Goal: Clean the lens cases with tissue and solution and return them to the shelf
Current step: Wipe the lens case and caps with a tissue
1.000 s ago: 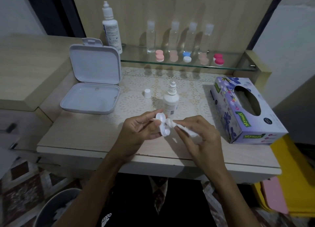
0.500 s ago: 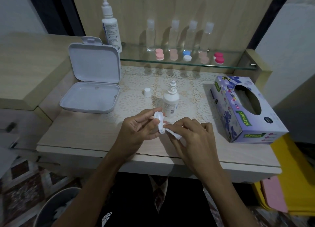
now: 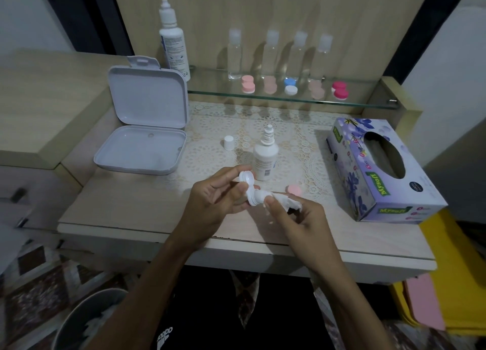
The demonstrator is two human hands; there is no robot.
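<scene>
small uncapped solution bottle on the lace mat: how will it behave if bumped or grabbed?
The small solution bottle stands tall on a narrow base, so it would probably tip easily. Its cap is off, so tipping may spill. It looks like light plastic, likely squeezable.

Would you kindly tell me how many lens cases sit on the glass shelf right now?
5: pink, pale pink, blue-and-white, beige, magenta, left to right on the glass shelf. None seem hidden.

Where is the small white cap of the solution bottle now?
In the head view the cap stands on the lace mat, left of the open solution bottle and right of the open white box, apart from both.
</scene>
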